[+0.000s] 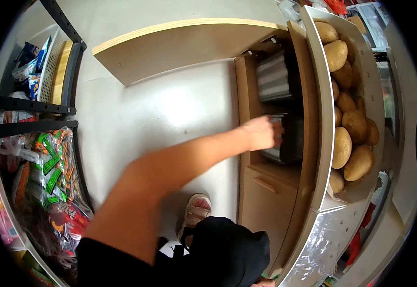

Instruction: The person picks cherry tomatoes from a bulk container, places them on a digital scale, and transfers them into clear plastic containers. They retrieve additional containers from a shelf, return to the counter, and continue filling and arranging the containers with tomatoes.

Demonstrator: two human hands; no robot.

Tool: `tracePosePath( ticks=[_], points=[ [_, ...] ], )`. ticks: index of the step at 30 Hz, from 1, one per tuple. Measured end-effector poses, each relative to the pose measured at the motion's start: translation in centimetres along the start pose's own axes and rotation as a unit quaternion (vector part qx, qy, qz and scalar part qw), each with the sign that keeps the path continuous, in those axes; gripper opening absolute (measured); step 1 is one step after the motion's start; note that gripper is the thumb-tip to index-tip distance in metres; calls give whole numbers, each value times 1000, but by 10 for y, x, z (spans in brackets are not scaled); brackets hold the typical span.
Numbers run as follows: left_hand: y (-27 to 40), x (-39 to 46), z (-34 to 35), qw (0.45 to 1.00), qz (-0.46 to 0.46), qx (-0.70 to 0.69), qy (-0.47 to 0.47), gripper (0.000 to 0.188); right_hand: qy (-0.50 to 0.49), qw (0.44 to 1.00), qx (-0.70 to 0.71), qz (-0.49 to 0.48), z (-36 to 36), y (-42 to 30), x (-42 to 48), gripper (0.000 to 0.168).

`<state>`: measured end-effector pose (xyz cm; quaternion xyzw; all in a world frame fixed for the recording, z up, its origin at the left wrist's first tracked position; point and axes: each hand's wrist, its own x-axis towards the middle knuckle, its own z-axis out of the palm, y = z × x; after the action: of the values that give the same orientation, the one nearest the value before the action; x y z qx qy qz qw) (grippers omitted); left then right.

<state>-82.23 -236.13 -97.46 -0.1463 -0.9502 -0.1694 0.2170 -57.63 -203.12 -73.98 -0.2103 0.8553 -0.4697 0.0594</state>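
My left hand reaches into an open wooden cabinet. Its fingers are at the front of a dark, shiny stack; blur hides whether they grip it. Behind this, a second dark stack with a pale, streaked front stands in the same compartment. The cabinet door is swung out over the floor. Only a few fingers of my right hand show at the bottom edge, beside my knee, and what they touch is hidden.
A white bin of potatoes sits above the cabinet, next to a bin with clear plastic. Below the open compartment is a shut door with a wooden handle. At left, black-framed shelving holds packaged snacks and a white basket.
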Motion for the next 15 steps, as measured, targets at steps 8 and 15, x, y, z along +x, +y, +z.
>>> tracePosePath(
  ticks=[8, 15],
  points=[
    [7, 45, 49, 995, 89, 32, -42, 19, 32, 998, -23, 40, 14, -9, -3, 13],
    [-12, -30, -2, 993, 114, 20, -18, 12, 2, 1000, 12, 7, 19, -5, -1, 14]
  ],
)
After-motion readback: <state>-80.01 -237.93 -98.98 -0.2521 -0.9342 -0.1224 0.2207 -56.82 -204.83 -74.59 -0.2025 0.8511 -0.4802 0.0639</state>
